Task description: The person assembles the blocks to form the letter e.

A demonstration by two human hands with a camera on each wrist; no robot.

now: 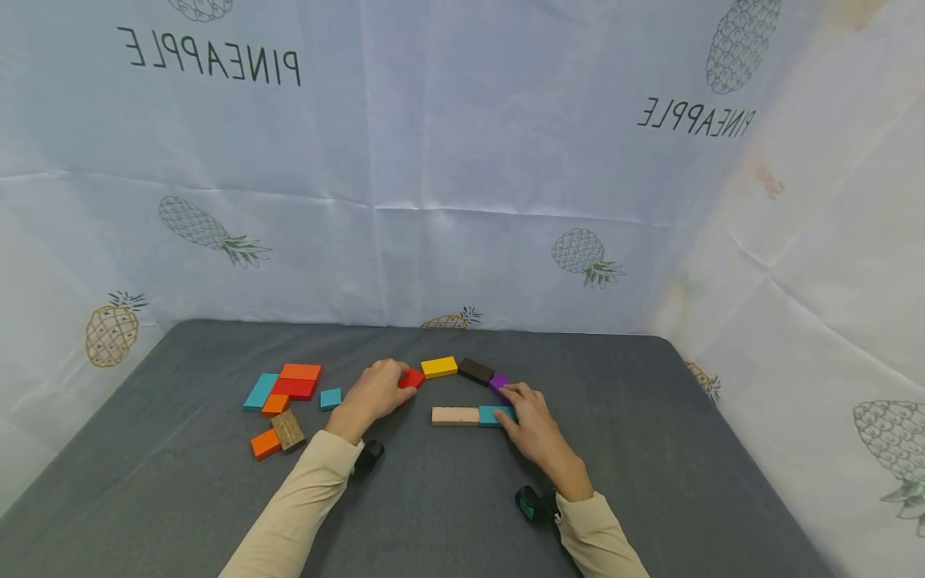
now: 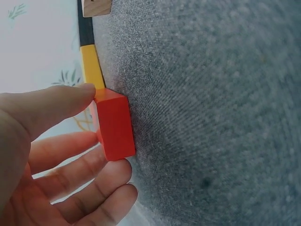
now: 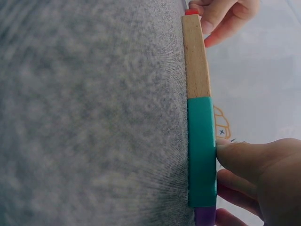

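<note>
My left hand (image 1: pixel 372 397) pinches a red block (image 2: pixel 115 125) between thumb and fingers. Its end meets a yellow block (image 1: pixel 439 368), which leads on to a dark brown block (image 1: pixel 476 370) and a purple block (image 1: pixel 499 384) in a curved row. My right hand (image 1: pixel 535 425) lies over the right end of this row, fingertips at the purple block, which it partly hides. Its thumb sits at the top edge of a teal block (image 3: pixel 201 150). Against that teal block's left end stands a pale wooden block (image 1: pixel 455 416), in line with it.
To the left lie a red block (image 1: pixel 295 388), orange blocks (image 1: pixel 300 371), a teal block (image 1: pixel 260 392) and a brown wooden block (image 1: pixel 289 431), grouped together. A small teal block (image 1: pixel 330 399) is beside my left hand. The grey table (image 1: pixel 433 514) ends at a pineapple-print cloth (image 1: pixel 462 265).
</note>
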